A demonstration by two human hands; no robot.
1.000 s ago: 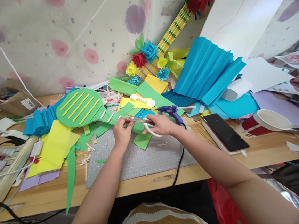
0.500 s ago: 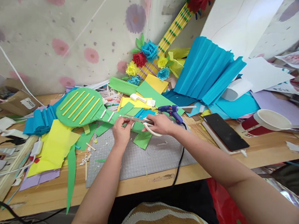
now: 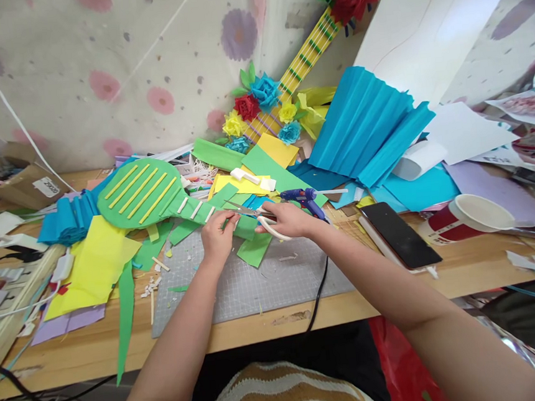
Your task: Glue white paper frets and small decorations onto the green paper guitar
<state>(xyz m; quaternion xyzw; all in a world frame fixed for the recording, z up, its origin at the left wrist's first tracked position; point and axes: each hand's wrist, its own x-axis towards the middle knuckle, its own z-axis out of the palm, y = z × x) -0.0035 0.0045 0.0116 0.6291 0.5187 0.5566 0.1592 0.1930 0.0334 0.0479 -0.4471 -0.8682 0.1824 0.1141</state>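
My right hand (image 3: 286, 219) grips a pair of scissors (image 3: 273, 231) with white handles, the blades pointing left and parted. Close to the blade tips, my left hand (image 3: 217, 235) is closed in a pinch; what lies between its fingers is too small to make out. Both hands are over the neck of a green guitar-shaped paper piece (image 3: 122, 204). Its round body carries several yellow strips (image 3: 148, 195), and short white strips (image 3: 196, 210) cross the neck. My hands hide part of the neck. Beneath lie green paper scraps (image 3: 254, 250) and a grey cutting mat (image 3: 196, 303).
A blue glue gun (image 3: 307, 202) lies just beyond my right hand, its black cord crossing the mat. Rightward are a phone (image 3: 399, 234) and a paper cup (image 3: 470, 217). Pleated blue paper (image 3: 359, 130) and a flowered yellow paper guitar (image 3: 305, 66) stand behind. Yellow paper (image 3: 90, 266) lies left.
My left hand has shifted slightly right along the green neck, uncovering another white strip. The scissor blades look a little wider apart. The whole view has drifted slightly.
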